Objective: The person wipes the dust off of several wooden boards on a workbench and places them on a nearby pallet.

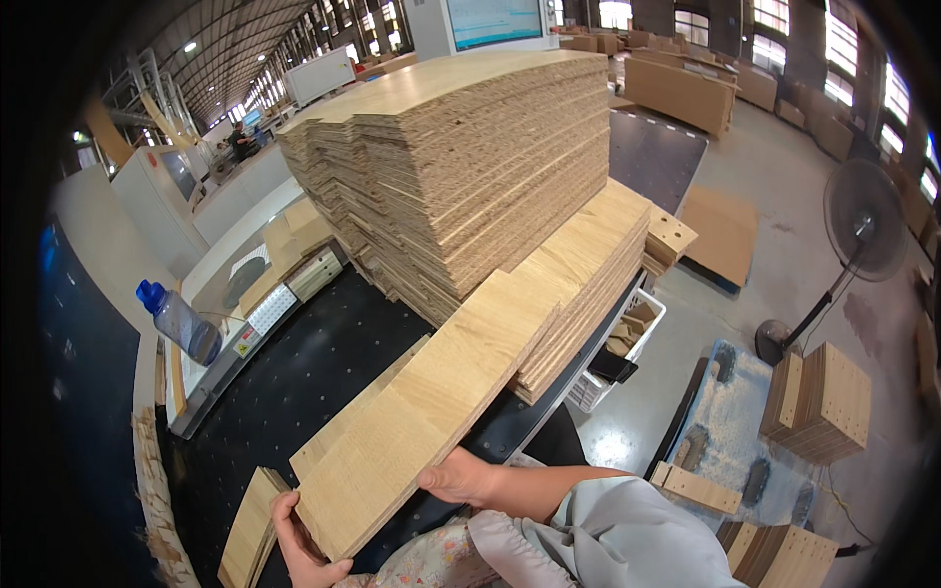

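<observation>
A few long, pale wood-grain boards [402, 436] lie slanting in front of me, held as a thin stack. My left hand [298, 551] is closed around their near end, fingers on the far corner and thumb at the near corner. My right hand [459, 477] grips their right long edge, thumb on the edge and the other fingers hidden beneath. The far end of these boards overlaps a neat pile of similar boards [588, 284]. Another strip [358, 407] shows behind the held boards. Short boards [252, 529] lie left of my left hand on the black table [294, 367].
A tall stack of chipboard panels [500, 167] rises at the table's back. A blue-capped bottle [181, 323] stands on the machine ledge at left. To the right are a white crate [642, 328], a blue pallet [725, 421], drilled board stacks [818, 402] and a floor fan [863, 225].
</observation>
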Demonstrator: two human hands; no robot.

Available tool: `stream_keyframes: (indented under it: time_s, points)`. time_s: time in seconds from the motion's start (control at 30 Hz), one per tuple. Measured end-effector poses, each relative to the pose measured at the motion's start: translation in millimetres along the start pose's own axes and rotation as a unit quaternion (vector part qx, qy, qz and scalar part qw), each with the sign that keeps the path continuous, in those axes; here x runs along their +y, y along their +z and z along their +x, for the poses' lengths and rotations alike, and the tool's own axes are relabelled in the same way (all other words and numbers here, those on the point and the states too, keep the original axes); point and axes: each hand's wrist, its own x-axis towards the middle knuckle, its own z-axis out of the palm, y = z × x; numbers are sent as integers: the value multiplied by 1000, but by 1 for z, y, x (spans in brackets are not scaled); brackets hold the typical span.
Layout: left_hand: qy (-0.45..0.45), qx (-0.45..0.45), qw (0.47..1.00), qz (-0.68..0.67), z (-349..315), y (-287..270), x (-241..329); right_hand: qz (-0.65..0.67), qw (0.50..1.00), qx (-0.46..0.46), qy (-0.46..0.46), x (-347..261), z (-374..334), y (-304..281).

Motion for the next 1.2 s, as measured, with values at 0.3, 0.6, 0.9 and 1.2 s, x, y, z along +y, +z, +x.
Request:
stream_keyframes:
  time_s: [0.3,0.6,0.9,1.2]
  points:
    - [-34,-25,993,-112,-11,36,-54,-210,968,-128,-51,-11,49,46]
    - [9,19,963,-269,40,36,-18,-491,861,-133,14,-4,78,74]
    - [3,89,916,-392,57,27,-33,-381,901,-99,184,24,85,67]
    - [51,-82,818,-568,73,-12,-61,-121,960,-111,229,17,108,29]
